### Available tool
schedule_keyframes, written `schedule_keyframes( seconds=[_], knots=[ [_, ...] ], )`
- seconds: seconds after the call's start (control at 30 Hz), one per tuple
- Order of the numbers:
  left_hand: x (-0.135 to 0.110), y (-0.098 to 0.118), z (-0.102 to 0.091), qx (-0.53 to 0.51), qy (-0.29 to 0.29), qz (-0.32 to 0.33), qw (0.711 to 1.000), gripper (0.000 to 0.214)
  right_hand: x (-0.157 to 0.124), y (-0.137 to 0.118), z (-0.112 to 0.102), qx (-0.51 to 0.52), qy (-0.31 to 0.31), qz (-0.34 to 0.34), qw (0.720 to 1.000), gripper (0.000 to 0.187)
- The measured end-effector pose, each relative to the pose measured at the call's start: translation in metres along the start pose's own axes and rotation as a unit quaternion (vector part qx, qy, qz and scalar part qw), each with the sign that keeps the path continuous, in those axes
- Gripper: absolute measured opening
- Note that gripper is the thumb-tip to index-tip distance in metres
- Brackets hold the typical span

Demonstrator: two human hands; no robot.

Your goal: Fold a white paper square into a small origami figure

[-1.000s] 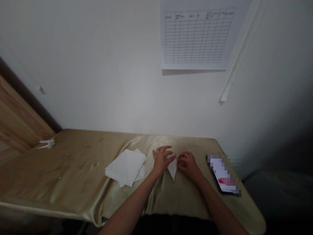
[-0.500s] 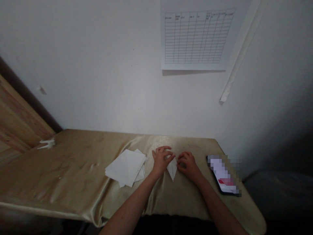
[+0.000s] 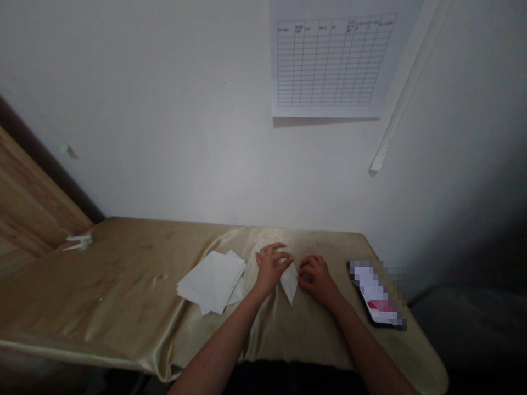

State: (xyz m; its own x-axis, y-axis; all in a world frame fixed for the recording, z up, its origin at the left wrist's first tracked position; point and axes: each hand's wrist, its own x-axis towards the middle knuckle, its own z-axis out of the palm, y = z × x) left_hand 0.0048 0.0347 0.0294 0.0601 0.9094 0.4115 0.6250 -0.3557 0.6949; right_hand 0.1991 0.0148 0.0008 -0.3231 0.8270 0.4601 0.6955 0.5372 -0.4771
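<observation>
Head view shows the left hand [image 3: 269, 269] lying open, its fingers spread and a little bent, with the fingertips on the upper left edge of the folded paper [image 3: 289, 283]. The right hand [image 3: 315, 277] is half curled at the right edge of the same paper. I cannot tell whether it pinches that edge or only presses on it.

The folded paper is a small white pointed shape. It lies flat on the table [image 3: 123, 285] between the two hands, with its tip pointing towards the person.

In my judgement the step in hand is to press a fold. To do it well, one hand should hold the paper firmly down while the other runs along the crease from the wide end to the tip. The golden cloth on the table looks smooth and wrinkled, so the paper may slide. Pressing straight down is safer than pushing to the side.

Just left of the left hand there is a stack of white sheets [image 3: 212, 281], near it but not touching. A phone [image 3: 376, 293] lies to the right of the right hand, apart from it. Far left, near the wooden panel [image 3: 24, 208], sits a small white paper piece [image 3: 80, 241]. A ruled chart [image 3: 331, 60] hangs on the wall. Nothing lies between the hands and the paper.
</observation>
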Motion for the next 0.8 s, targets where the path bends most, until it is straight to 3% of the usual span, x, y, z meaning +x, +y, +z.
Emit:
schedule_keyframes(
  seconds=[0.2,0.5,0.8],
  knots=[
    [0.002,0.000,-0.003,-0.005,0.004,0.015,1.000,0.006,-0.001,-0.002,0.000,0.009,0.021,0.007,1.000,0.004],
    [-0.002,0.009,-0.003,-0.019,-0.013,0.032,0.999,0.007,0.004,-0.005,0.004,0.055,0.106,-0.003,0.993,0.005],
    [-0.003,0.014,-0.007,-0.023,-0.010,0.024,0.999,0.006,0.004,-0.004,0.005,0.021,0.067,0.023,0.997,0.005]
  ],
)
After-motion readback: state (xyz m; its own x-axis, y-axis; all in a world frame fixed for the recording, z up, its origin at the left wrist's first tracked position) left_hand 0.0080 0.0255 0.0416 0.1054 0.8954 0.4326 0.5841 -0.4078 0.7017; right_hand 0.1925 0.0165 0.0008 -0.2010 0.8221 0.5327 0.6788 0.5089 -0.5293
